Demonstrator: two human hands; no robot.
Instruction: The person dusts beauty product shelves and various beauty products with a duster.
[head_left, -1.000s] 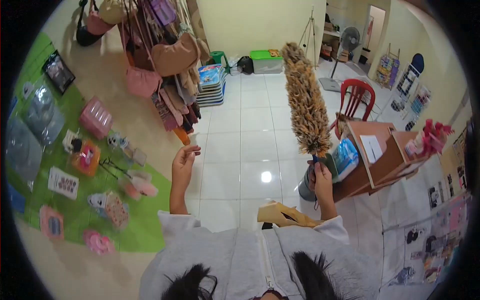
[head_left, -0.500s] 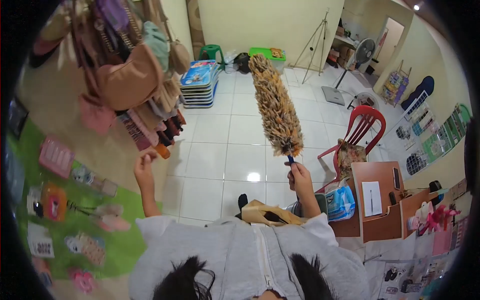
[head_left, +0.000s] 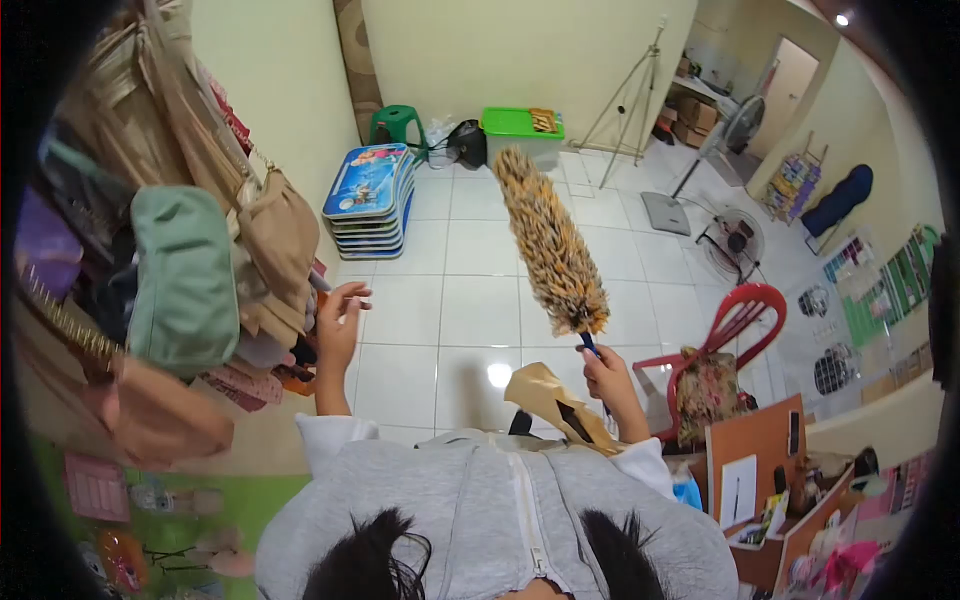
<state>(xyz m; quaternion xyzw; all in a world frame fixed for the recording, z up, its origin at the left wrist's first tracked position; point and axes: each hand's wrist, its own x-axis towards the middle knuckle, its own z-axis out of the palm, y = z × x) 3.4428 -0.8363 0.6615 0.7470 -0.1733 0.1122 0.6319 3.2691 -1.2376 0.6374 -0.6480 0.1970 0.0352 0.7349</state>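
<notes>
My right hand (head_left: 612, 378) is wrapped round the blue handle of a fluffy brown and cream duster (head_left: 552, 242), which points up and away from me. My left hand (head_left: 343, 312) is raised with its fingers loosely apart, holding nothing, beside the hanging bags. Closest to it are a tan bag (head_left: 279, 235) and some smaller items below. A mint green bag (head_left: 184, 275) and a brown bag (head_left: 165, 410) hang farther left. A brown paper piece (head_left: 562, 408) shows at my waist, below the duster; what holds it is hidden.
Folding tables with printed tops (head_left: 367, 185) are stacked ahead on the left, near a green stool (head_left: 399, 130) and a green-lidded box (head_left: 522, 125). On the right stand a red chair (head_left: 745, 310), a standing fan (head_left: 742, 125), a tripod (head_left: 640, 90) and a brown desk (head_left: 750, 440).
The view has shifted forward and left, so the hanging bags look nearer. My left hand has risen and its fingers have opened. The duster stays in my right hand.
</notes>
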